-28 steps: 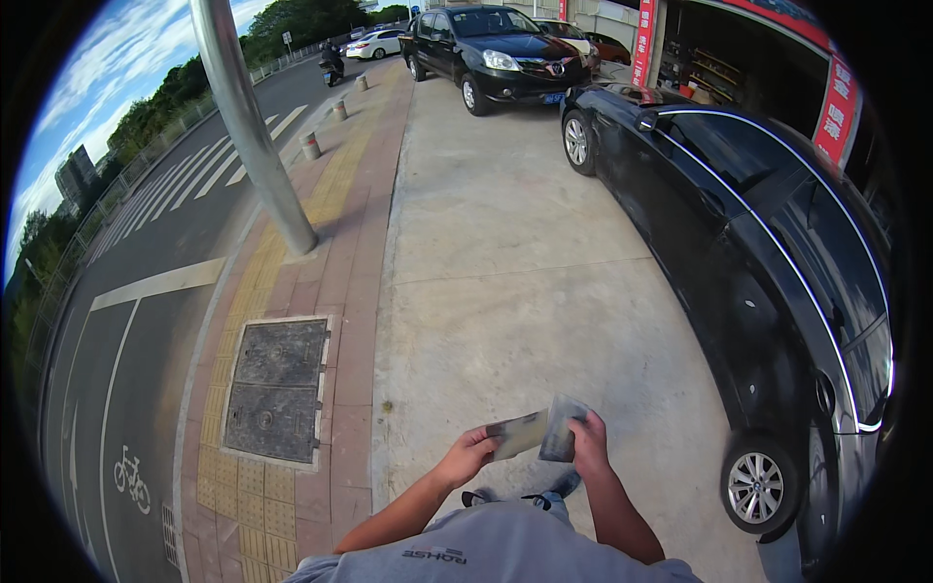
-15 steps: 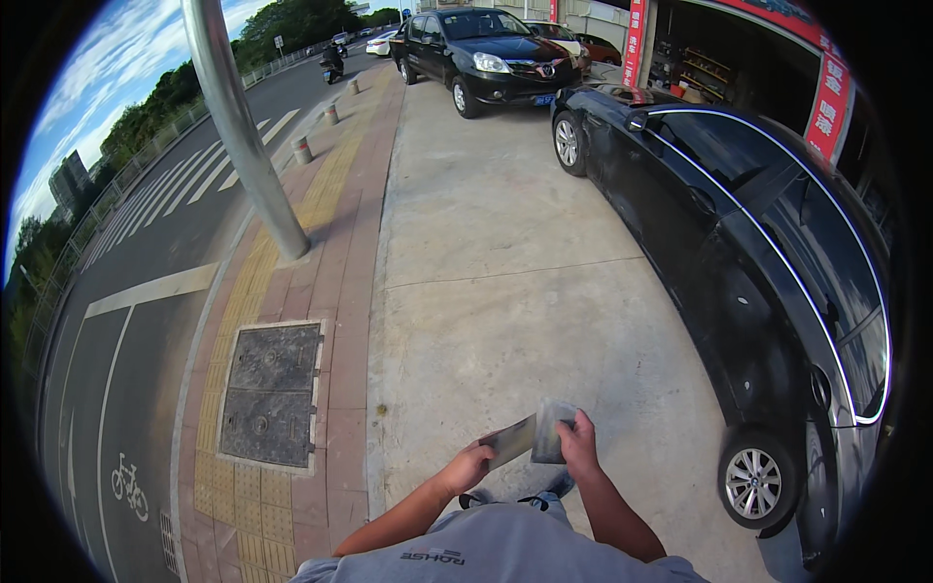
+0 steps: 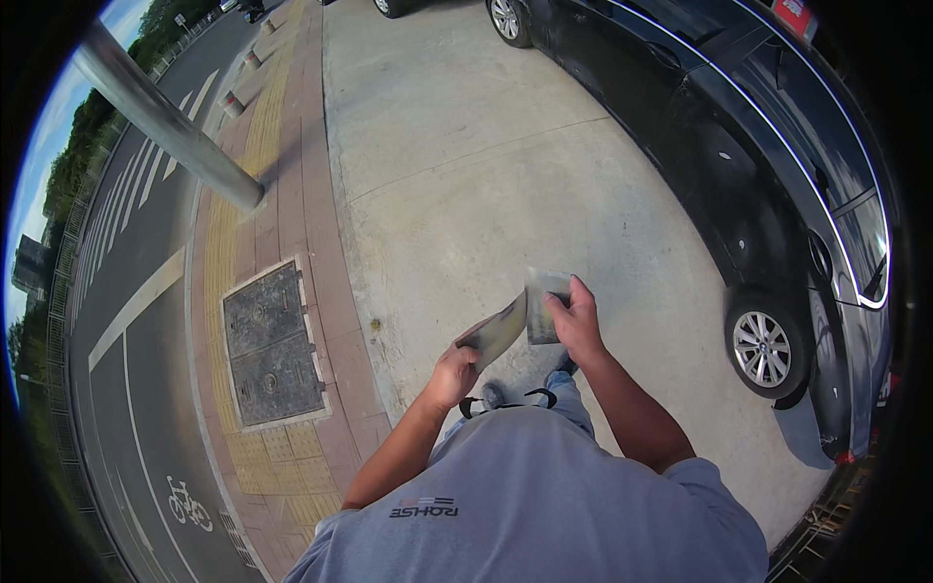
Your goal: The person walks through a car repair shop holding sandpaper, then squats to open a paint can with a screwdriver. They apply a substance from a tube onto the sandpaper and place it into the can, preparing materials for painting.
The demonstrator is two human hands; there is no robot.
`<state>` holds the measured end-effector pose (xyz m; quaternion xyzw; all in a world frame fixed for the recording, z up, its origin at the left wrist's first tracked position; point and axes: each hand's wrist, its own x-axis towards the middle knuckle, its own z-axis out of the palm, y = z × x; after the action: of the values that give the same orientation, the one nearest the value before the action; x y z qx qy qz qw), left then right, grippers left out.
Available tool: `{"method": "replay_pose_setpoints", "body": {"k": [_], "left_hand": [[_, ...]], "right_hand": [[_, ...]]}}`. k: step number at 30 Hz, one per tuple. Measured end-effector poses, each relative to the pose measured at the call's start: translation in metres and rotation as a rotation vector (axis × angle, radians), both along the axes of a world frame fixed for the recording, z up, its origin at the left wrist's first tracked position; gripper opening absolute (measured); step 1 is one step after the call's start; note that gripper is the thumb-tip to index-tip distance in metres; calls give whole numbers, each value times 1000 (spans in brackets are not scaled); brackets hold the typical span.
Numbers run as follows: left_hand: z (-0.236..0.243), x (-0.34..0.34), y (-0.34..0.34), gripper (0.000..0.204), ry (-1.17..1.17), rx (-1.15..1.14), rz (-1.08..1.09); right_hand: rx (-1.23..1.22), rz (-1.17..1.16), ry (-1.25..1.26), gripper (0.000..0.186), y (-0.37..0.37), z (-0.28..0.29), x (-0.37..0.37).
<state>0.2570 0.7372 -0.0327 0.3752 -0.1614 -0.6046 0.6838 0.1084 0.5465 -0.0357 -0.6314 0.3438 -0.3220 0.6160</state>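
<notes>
My left hand (image 3: 454, 374) is closed on the end of a thin, bent strip (image 3: 498, 332), grey-olive with darker patches. Just to its right, my right hand (image 3: 580, 321) grips a pale grey, smudged rectangular piece (image 3: 540, 330), thumb across its face. The strip's far end meets or overlaps the edge of that piece; I cannot tell whether the two are joined. I hold both over concrete pavement, above my legs and shoes.
Along the right stands a black car (image 3: 680, 126), its rear wheel (image 3: 761, 347) near me. To my left are a brick footpath (image 3: 316, 223), a metal pole (image 3: 165, 117), dark utility covers (image 3: 274, 345), small bollards (image 3: 231, 104) and a road (image 3: 136, 408) with railings beyond.
My view has tilted downward, so the far cars have mostly left the top and my hands sit higher in the picture. The left hand's strip now looks more bent.
</notes>
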Motion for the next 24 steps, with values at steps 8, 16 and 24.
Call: {"method": "replay_pose_setpoints", "body": {"k": [8, 16, 24], "left_hand": [[13, -5, -17, 59, 68, -64, 97], [13, -10, -21, 62, -3, -81, 18], [-5, -6, -27, 64, -3, -94, 29]], "right_hand": [[94, -94, -115, 15, 5, 17, -7], [-59, -154, -119, 10, 10, 1, -11], [35, -149, -105, 14, 22, -3, -11]]}}
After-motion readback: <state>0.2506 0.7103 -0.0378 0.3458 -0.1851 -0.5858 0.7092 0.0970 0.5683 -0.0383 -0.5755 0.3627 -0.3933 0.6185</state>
